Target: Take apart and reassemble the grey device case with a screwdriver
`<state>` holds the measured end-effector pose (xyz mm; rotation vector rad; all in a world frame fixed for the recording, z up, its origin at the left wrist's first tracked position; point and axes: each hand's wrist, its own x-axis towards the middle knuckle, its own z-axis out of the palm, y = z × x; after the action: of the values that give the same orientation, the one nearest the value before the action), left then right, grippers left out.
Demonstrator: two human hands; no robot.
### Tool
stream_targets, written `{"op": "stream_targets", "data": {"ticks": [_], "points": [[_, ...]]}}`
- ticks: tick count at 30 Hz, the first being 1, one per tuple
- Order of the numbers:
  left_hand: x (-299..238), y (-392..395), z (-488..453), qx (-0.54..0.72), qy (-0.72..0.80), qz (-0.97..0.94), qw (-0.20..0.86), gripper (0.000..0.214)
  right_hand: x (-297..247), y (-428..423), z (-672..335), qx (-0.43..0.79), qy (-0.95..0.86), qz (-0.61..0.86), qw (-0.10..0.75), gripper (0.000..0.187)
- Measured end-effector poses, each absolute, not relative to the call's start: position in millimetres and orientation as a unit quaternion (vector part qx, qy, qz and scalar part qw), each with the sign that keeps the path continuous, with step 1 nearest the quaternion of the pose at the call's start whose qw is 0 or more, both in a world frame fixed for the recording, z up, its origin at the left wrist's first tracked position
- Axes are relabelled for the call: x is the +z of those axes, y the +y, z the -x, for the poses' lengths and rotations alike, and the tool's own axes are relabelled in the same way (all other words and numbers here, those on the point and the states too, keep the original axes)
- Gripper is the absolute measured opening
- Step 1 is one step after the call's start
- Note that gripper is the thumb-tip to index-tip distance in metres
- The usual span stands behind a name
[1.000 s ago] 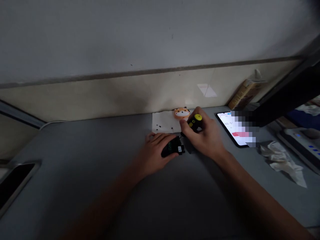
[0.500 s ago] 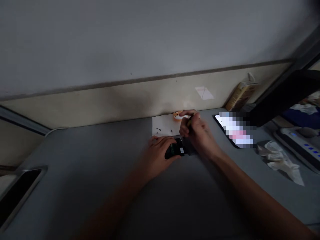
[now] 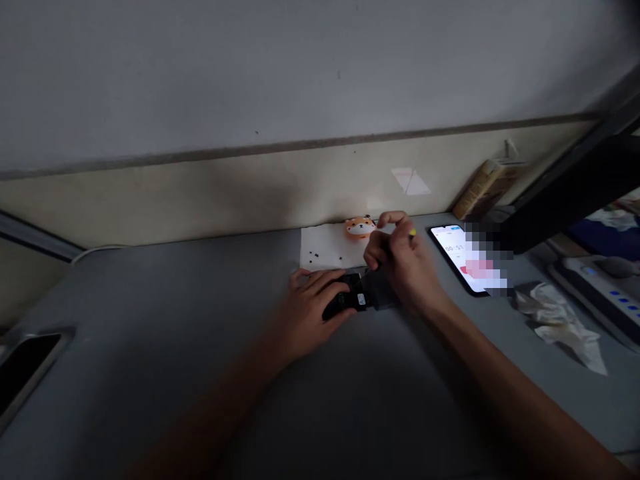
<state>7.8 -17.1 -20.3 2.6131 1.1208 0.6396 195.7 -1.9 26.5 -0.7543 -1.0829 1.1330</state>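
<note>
My left hand (image 3: 313, 303) is closed around a small black electronic device (image 3: 356, 288) with a white label, holding it flat on the desk. Its thumb and fingers lie along the two long sides. Over the device's right end, my right hand (image 3: 403, 267) grips a thin screwdriver (image 3: 412, 233), whose yellow end shows above the knuckles. The shaft points down to the device, but its tip is too dark to make out. Behind the hands, several tiny dark screw-like bits (image 3: 317, 255) lie on a white sheet of paper (image 3: 325, 240), along with an orange animal-face figure (image 3: 360, 227).
To the right lie a lit phone (image 3: 453, 250) showing a timer, crumpled tissue (image 3: 563, 327) and a power strip (image 3: 600, 293). A drink carton (image 3: 487, 187) leans at the wall. A dark-screened device (image 3: 30, 367) lies on the left.
My right hand has shifted slightly right and turned, so the screwdriver's yellow end and more of the animal figure show. My left hand stays on the device. The view has shifted a little.
</note>
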Motion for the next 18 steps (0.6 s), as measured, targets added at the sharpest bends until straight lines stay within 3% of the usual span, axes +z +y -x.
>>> {"op": "stream_targets", "data": {"ticks": [6,12,18], "points": [[-20,-17,-6,0.216,0.377,-0.895,0.102,0.023,36,-7,-197,0.540,-0.445,0.340,0.629,0.043],[-21,-16,-6,0.215,0.376,-0.896,0.095,0.024,26,-5,-199,0.512,-0.454,0.366,0.631,0.054],[-20,-18,-3,0.212,0.372,-0.901,0.072,0.028,36,-6,-198,0.543,-0.435,0.345,0.630,0.046]]}}
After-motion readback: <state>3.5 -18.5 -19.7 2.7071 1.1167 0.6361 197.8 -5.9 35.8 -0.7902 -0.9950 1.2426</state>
